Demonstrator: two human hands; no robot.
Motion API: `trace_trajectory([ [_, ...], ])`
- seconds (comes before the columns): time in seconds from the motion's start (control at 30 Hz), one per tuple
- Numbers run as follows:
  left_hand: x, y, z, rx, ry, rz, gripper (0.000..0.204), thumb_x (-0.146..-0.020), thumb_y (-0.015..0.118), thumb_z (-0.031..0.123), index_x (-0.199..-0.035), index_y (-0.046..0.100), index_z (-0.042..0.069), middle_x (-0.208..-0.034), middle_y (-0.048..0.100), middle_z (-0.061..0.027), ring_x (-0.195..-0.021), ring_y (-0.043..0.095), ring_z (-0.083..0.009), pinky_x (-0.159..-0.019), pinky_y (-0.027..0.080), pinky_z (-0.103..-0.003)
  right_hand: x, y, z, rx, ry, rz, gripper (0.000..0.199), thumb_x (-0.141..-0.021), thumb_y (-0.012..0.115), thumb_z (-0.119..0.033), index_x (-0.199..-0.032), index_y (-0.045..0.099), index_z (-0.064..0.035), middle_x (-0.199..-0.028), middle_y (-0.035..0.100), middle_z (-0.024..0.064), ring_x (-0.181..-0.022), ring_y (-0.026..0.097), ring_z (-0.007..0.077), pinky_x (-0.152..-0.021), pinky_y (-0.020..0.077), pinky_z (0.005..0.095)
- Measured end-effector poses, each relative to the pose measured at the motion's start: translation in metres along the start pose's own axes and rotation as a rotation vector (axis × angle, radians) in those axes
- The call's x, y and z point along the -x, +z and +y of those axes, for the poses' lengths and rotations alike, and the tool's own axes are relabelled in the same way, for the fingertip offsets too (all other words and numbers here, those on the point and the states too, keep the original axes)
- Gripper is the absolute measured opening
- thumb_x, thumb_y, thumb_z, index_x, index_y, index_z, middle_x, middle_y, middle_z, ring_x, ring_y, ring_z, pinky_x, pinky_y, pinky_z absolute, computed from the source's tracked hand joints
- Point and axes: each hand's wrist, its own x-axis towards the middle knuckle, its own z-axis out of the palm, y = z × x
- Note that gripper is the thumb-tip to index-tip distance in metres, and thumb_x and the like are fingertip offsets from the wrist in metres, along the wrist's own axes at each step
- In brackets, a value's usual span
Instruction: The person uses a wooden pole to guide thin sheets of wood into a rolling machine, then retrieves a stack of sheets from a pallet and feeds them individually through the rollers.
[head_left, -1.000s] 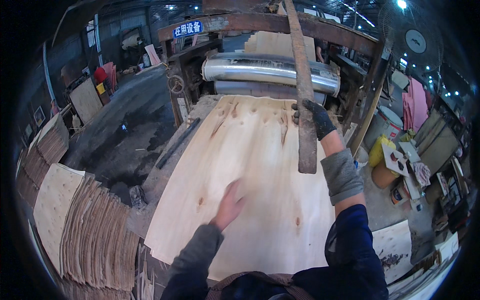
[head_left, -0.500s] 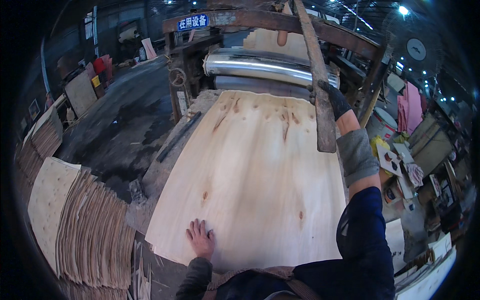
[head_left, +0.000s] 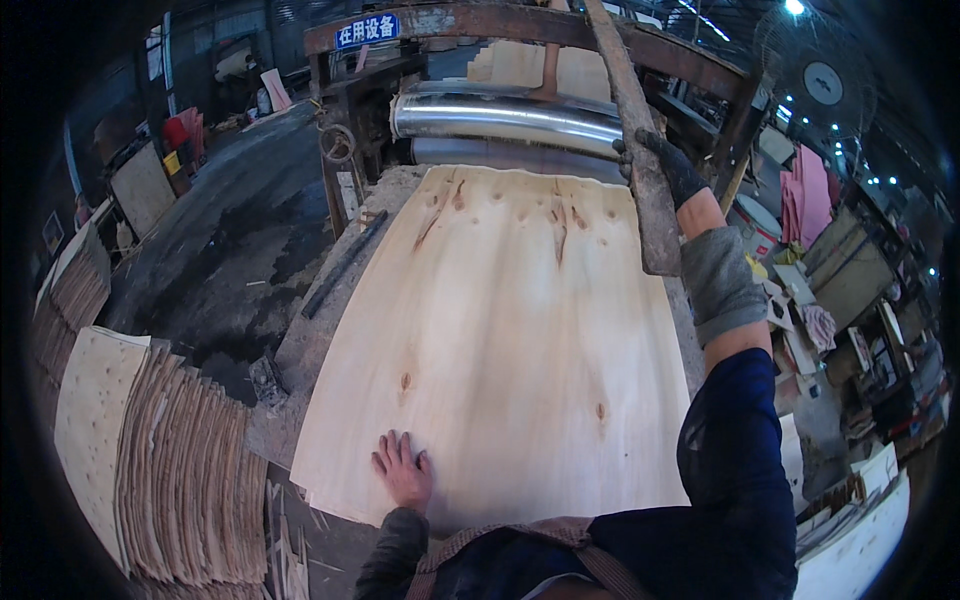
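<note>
Bench bore veneer sheet | dark bar lay left of sheet | floor bore pale scrap

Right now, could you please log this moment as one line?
left hand: resting on wood sheet; gloved right hand: gripping long bar; shiny roller: beyond sheet

L hand bare, palm-down; R hand gloved, arm fwd

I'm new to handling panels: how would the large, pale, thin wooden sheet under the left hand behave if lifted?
The large, pale, thin wooden sheet would probably flex and sag, as its far edge looks wavy. It may split near its brown knots. Broad yet thin-edged, it seems light for its size.
</note>
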Motion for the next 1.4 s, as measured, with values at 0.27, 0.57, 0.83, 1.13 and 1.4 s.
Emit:
trace_trajectory([
  [0.27, 0.000, 0.005, -0.003, 0.000, -0.011, 0.006, 0.049, -0.078, 0.058, 0.025, -0.123, 0.049, 0.005, -0.135, 0.040, -0.0157, -0.129, 0.029, -0.0334, -0.106, 0.018, -0.054, -0.002, 0.004, -0.011, 0.044, -0.059, 0.014, 0.044, -0.080, 0.067, -0.026, -0.111, 0.051, 0.0010, -0.086, 0.062, 0.0086, -0.068, 0.060, 0.0143, -0.059, 0.0524, 0.0239],
  [0.57, -0.001, 0.004, -0.001, 0.012, -0.021, 0.005, 0.050, -0.078, 0.058, 0.024, -0.123, 0.049, 0.005, -0.134, 0.040, -0.0160, -0.129, 0.030, -0.0337, -0.106, 0.017, -0.054, 0.007, 0.014, -0.018, 0.051, -0.052, 0.080, 0.041, -0.080, 0.067, -0.027, -0.109, 0.052, -0.0026, -0.086, 0.062, 0.0073, -0.068, 0.060, 0.0142, -0.055, 0.0518, 0.0247],
  [0.83, -0.001, 0.004, -0.001, 0.009, -0.011, 0.019, 0.049, -0.077, 0.058, 0.025, -0.122, 0.050, 0.005, -0.133, 0.041, -0.0159, -0.129, 0.030, -0.0335, -0.106, 0.018, -0.053, -0.003, 0.007, -0.014, 0.016, -0.070, 0.045, 0.042, -0.081, 0.066, -0.027, -0.111, 0.051, -0.0020, -0.084, 0.062, 0.0080, -0.064, 0.061, 0.0153, -0.055, 0.0529, 0.0236],
  [1.13, 0.000, 0.007, -0.004, 0.007, -0.003, 0.029, 0.049, -0.078, 0.057, 0.025, -0.122, 0.050, 0.005, -0.134, 0.041, -0.0158, -0.128, 0.030, -0.0332, -0.106, 0.018, -0.053, -0.009, -0.004, -0.018, 0.110, -0.011, 0.127, 0.039, -0.080, 0.067, -0.028, -0.106, 0.055, -0.0027, -0.080, 0.062, 0.0063, -0.061, 0.060, 0.0141, -0.052, 0.0518, 0.0233],
  [1.4, 0.001, 0.006, -0.004, 0.002, -0.010, 0.032, 0.048, -0.079, 0.056, 0.025, -0.122, 0.050, 0.005, -0.134, 0.041, -0.0155, -0.129, 0.030, -0.0329, -0.106, 0.017, -0.052, -0.011, -0.002, -0.015, 0.096, -0.035, 0.118, 0.037, -0.081, 0.066, -0.029, -0.105, 0.056, -0.0032, -0.081, 0.062, 0.0071, -0.062, 0.060, 0.0150, -0.052, 0.0512, 0.0244],
])
